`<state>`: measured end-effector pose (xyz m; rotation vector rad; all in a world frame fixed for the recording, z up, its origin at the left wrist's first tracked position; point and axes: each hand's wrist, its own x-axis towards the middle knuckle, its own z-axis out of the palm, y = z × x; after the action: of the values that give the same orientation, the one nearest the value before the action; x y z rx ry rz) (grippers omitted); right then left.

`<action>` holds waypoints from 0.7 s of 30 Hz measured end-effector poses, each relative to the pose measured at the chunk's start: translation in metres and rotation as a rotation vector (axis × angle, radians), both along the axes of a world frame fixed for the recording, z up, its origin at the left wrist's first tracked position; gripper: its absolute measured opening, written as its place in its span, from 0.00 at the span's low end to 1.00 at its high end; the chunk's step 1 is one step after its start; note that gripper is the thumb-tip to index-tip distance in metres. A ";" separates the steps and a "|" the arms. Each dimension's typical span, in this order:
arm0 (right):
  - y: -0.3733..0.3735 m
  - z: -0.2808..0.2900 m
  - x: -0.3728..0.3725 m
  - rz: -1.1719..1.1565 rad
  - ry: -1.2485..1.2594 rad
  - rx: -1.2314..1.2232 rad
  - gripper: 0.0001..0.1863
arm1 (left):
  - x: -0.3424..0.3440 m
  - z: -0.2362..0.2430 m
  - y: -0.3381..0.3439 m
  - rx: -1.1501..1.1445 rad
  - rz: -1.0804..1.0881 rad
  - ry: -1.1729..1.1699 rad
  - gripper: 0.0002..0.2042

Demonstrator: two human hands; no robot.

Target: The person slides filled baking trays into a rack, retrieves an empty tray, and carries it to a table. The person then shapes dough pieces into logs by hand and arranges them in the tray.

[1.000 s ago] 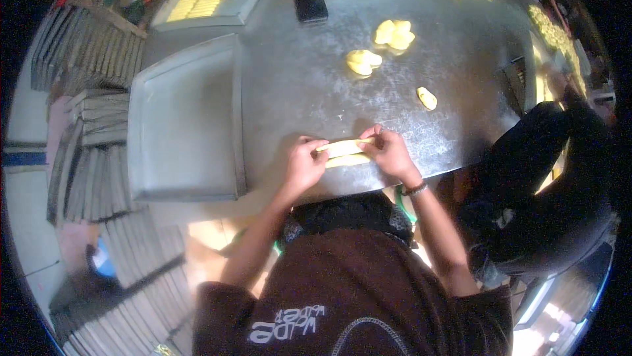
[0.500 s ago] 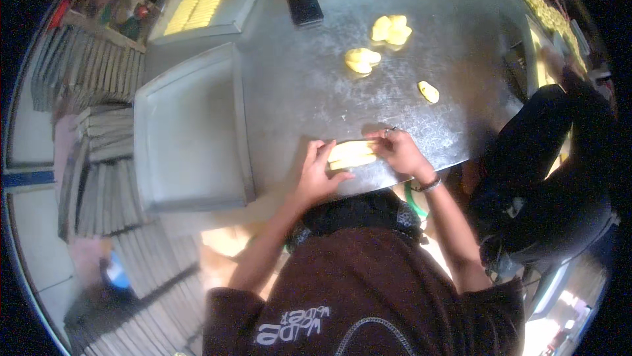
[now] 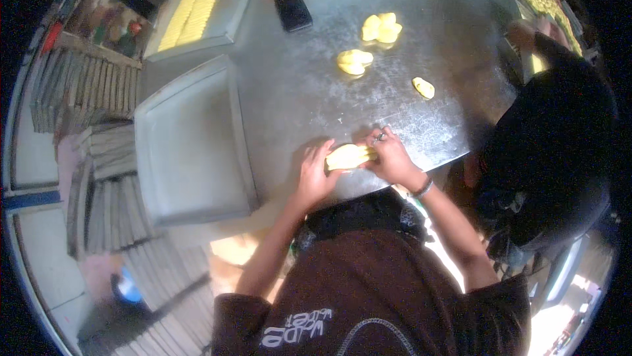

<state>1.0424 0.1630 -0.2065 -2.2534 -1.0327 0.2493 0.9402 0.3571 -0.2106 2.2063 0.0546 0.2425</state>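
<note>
Left hand (image 3: 316, 175), half curled, cups yellow dough (image 3: 345, 157) at its left end | Right hand (image 3: 388, 158), fingers pinched close, grips the other | Dough: table (image 3: 296, 93)'s near edge, held by 2 ends, apparently for steadiness | Grey tray (image 3: 194, 145): leftward, seemingly within reach

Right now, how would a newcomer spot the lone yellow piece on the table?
On the grey metal table, find two yellow clusters near the middle. Right of them and closer to the wearer, beyond the right hand, lies a small oval yellow piece. Unlike the clusters, it sits alone, touching no other piece.
</note>
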 end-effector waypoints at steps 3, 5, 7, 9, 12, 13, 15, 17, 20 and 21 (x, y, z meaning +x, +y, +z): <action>0.001 0.010 0.001 0.021 0.023 0.024 0.27 | 0.005 0.022 -0.007 0.314 0.027 -0.106 0.30; 0.010 0.019 -0.002 -0.022 -0.025 -0.058 0.26 | 0.009 0.007 -0.006 0.261 -0.025 -0.108 0.31; 0.016 0.021 -0.001 0.005 0.002 -0.072 0.26 | 0.010 -0.005 -0.003 0.207 -0.068 -0.112 0.32; 0.015 0.015 0.001 0.019 0.030 -0.092 0.27 | 0.014 -0.006 -0.003 -0.067 -0.065 -0.014 0.32; 0.004 0.006 0.005 0.062 0.047 0.017 0.28 | 0.011 0.012 0.000 -0.064 -0.040 0.019 0.28; -0.001 0.008 0.007 0.097 0.050 0.065 0.28 | 0.009 0.010 0.002 -0.065 -0.044 0.019 0.28; -0.002 0.013 0.009 0.143 0.047 0.117 0.28 | 0.002 0.004 0.008 0.125 -0.038 -0.109 0.27; -0.005 0.011 0.008 0.056 0.077 0.045 0.29 | -0.001 -0.001 0.011 0.114 -0.022 -0.085 0.28; -0.007 0.010 0.012 0.092 0.082 0.082 0.32 | 0.000 -0.002 0.009 0.094 0.012 -0.040 0.30; -0.008 0.010 0.013 0.092 0.080 0.078 0.32 | 0.002 0.001 0.007 0.089 0.030 -0.018 0.31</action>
<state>1.0558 0.1547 -0.1962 -2.1120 -1.0863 0.3292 0.9420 0.3645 -0.2094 2.2931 0.0685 0.2867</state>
